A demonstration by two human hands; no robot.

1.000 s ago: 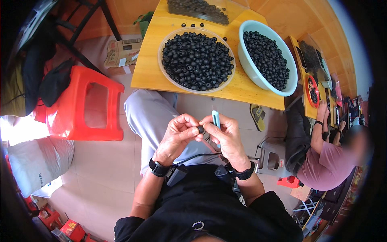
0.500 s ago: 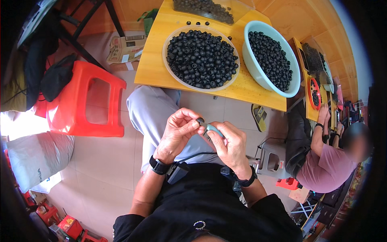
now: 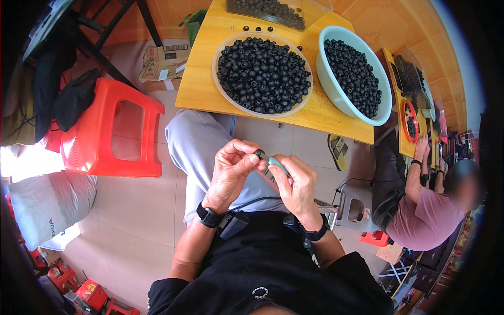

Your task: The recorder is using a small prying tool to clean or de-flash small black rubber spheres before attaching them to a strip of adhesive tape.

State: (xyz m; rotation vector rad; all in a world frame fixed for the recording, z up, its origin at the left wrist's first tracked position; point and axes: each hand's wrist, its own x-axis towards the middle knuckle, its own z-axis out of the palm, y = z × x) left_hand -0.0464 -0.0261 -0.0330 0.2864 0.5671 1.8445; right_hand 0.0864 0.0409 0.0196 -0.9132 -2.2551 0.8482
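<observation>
Above my lap, my left hand (image 3: 231,167) pinches a small round black hollow piece (image 3: 259,153) between thumb and fingertips. Wrapped round a small teal-handled knife (image 3: 277,164), my right hand (image 3: 298,188) holds its short tip against that piece; the blade is mostly hidden. Just beyond my hands, a shallow round clear tray (image 3: 214,71) heaped with similar black pieces rests on the yellow table (image 3: 195,84). To its right stands a light-blue basin (image 3: 386,107), also full of them. A few loose pieces (image 3: 258,29) lie behind the tray.
A clear box (image 3: 265,13) of black pieces sits at the table's back. On the left are a red plastic stool (image 3: 113,152) and a stuffed white sack (image 3: 55,202). A co-worker (image 3: 425,215) sits at right near a grey stool (image 3: 357,207). A slipper (image 3: 337,151) lies under the table.
Both hands have shifted very slightly, and the knife tip and black piece have turned a little against each other. Both grips stay the same.
</observation>
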